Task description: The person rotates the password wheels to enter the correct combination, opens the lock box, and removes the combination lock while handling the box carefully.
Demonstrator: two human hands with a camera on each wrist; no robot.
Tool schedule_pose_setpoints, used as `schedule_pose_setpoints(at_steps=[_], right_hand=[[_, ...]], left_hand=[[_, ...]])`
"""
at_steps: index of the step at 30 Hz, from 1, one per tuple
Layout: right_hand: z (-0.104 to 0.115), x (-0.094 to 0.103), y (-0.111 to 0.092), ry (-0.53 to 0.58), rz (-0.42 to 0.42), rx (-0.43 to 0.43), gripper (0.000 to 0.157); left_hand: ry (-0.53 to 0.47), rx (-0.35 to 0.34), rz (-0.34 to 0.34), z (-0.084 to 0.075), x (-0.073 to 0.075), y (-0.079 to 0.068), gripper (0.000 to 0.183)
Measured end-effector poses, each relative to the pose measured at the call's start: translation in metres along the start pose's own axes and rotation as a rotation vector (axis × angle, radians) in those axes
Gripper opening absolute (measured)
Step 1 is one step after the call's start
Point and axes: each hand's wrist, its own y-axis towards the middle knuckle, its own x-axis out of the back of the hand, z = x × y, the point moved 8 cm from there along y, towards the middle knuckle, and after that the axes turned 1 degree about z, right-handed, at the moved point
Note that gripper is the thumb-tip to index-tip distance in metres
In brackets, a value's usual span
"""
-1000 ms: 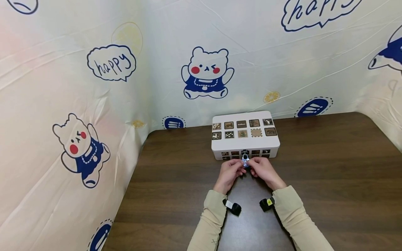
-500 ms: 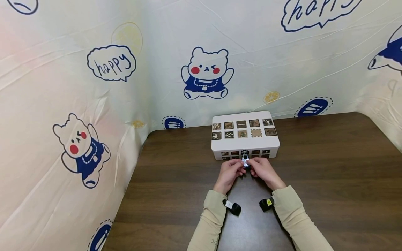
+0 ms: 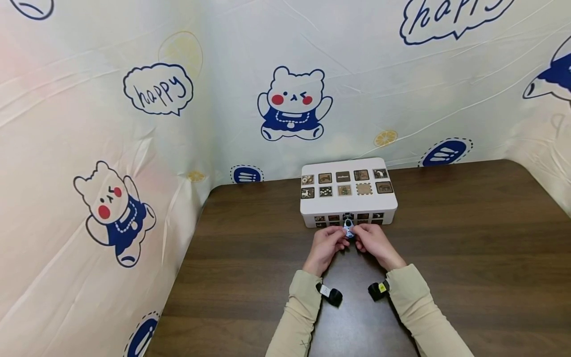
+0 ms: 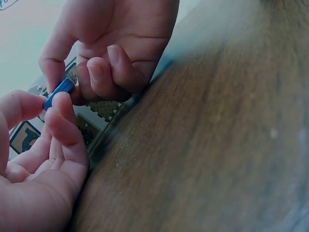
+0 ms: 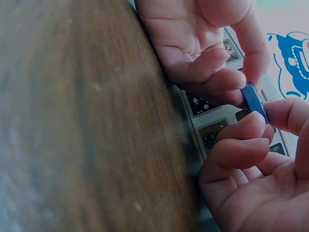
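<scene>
In the head view, a small blue padlock [image 3: 348, 231] with a metal shackle is at the front of a white box [image 3: 348, 202], right by the dark latch [image 3: 348, 216]. My left hand [image 3: 325, 248] pinches the padlock from the left, between thumb and forefinger. From the opposite side my right hand [image 3: 376, 245] pinches it the same way. Both wrist views show the edge of the blue padlock body [image 4: 62, 92] between the two sets of fingertips, and the other fingers curl loosely beneath. The fingers cover much of the padlock.
The box's lid and front carry several small brown picture squares. It stands at the back of a dark wooden table [image 3: 250, 258], near a pale curtain [image 3: 232, 99] printed with bears. Black wrist cameras are strapped over both sleeves [image 3: 298, 307].
</scene>
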Motion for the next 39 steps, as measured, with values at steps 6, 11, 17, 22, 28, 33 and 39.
schedule_pose_setpoints(at_steps=[6, 11, 17, 22, 28, 33, 39], right_hand=[[0.0002, -0.0003, -0.0009, 0.004, -0.004, -0.017, 0.028], [0.0012, 0.0, -0.0022, -0.003, -0.013, -0.015, 0.028], [-0.0007, 0.002, -0.0013, 0.02, -0.027, -0.013, 0.025], [-0.002, 0.0018, -0.0002, 0.049, -0.022, -0.02, 0.024], [-0.0012, 0.0016, 0.0001, 0.078, -0.02, -0.034, 0.023], [-0.0002, 0.0014, 0.0001, 0.08, -0.014, -0.029, 0.023], [0.0021, 0.0019, -0.0003, 0.059, -0.001, 0.002, 0.023]], left_hand=[[-0.02, 0.004, -0.009, -0.0015, -0.0004, -0.002, 0.013], [-0.039, 0.006, -0.036, 0.0053, 0.0018, 0.0014, 0.013], [-0.039, 0.009, -0.044, 0.0066, 0.0026, 0.0021, 0.013], [-0.037, 0.01, -0.032, 0.0059, 0.0022, 0.0018, 0.015], [-0.049, 0.006, -0.045, 0.0061, 0.003, 0.0028, 0.014], [-0.049, 0.0, -0.044, 0.0061, 0.0025, 0.0036, 0.014], [-0.049, -0.003, -0.036, 0.0071, 0.0033, 0.0046, 0.015]])
